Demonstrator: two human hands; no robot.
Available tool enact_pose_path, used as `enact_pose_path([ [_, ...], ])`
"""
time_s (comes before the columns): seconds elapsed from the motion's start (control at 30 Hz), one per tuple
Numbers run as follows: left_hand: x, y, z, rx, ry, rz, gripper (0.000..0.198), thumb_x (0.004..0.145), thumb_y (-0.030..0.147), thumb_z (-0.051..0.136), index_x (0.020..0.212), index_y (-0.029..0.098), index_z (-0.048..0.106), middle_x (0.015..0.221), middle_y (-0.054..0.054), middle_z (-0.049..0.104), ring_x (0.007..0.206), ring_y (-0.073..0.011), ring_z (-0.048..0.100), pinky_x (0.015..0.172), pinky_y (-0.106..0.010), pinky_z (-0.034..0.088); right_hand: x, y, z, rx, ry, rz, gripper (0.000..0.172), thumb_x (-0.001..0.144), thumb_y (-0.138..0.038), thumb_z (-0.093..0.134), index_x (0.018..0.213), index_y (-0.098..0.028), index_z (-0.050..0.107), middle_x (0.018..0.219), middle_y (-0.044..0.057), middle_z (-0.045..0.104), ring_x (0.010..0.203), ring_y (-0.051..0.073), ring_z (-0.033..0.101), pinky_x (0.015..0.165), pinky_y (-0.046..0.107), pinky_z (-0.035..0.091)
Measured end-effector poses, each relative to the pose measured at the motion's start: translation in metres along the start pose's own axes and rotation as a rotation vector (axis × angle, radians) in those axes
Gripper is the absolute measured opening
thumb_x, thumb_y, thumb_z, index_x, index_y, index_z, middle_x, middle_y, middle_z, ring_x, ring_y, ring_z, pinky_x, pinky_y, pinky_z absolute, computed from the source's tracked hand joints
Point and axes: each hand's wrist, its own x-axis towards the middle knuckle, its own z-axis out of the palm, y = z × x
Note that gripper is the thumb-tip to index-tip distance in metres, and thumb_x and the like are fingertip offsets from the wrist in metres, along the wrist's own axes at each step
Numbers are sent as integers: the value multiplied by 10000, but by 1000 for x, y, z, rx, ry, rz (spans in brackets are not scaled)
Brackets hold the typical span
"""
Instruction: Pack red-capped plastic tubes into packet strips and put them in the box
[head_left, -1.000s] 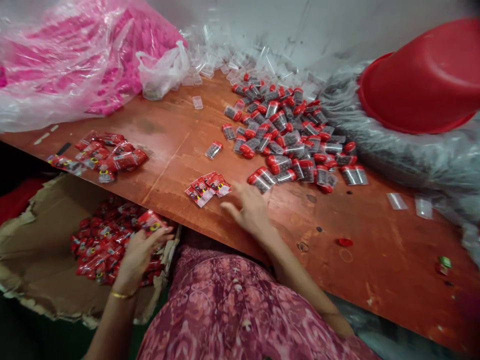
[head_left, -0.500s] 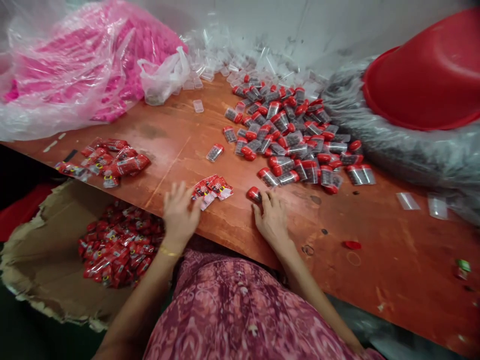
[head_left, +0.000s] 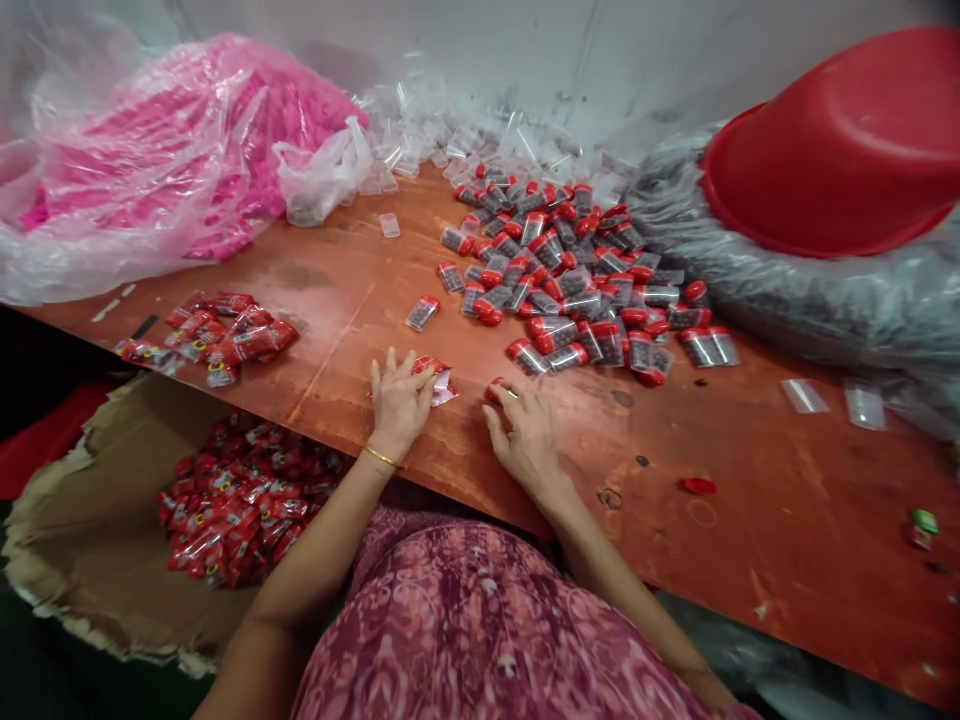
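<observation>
Pink goods [head_left: 202, 150] wrapped in clear plastic fill the table's [head_left: 330, 310] far left corner, perhaps pushed back there to leave the near edge free. Below that near edge, at left, a torn-rimmed cardboard box [head_left: 82, 500] holds a heap of red packets [head_left: 240, 510]; so close to the person, it is probably placed for easy reach. A loose cluster of packets [head_left: 232, 335] lies just above it, by the left part of the near edge.

The left hand [head_left: 400, 405], fingers spread, covers part of some printed red pieces [head_left: 445, 388] near the near edge, seemingly to steady or pick them; I cannot tell whether its grip pinches one. Just right of these, the right hand's [head_left: 527, 435] fingertips are at one red-capped container [head_left: 495, 388], the thumb lower down; whether that grip has closed is unclear.

Toward the far edge lies a pile of containers [head_left: 555, 270], likely kept within arm's reach. At the far right, a red tub [head_left: 832, 150] leans on a plastic-wrapped bulk [head_left: 810, 310].
</observation>
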Motion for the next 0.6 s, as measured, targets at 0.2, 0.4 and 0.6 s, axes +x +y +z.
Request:
enact_pose_path([
  [0.2,-8,13,-17,-155,59,33,294,869,347,493,1081,267,680,1308,-106,561,1307,-344,393,1056,-612,248,28,-24,22,647,-86,318,361,829,-444,525,1053,-168,585,929,73,658,751,164,591,677,297,480],
  [0.4,-18,21,-14,-603,143,-148,530,772,367,633,1265,202,535,1314,-136,557,1246,-278,484,1034,-449,382,41,-26,23,872,-45,463,334,820,-448,499,614,-187,525,558,-31,513,539,103,455,534,233,371],
  [0.6,-21,32,-2,-1166,-159,-481,474,698,552,619,916,132,658,778,-53,685,643,-151,627,507,-229,493,33,-29,22,861,19,540,374,817,-474,483,569,-193,475,524,-52,407,516,95,366,497,232,293],
])
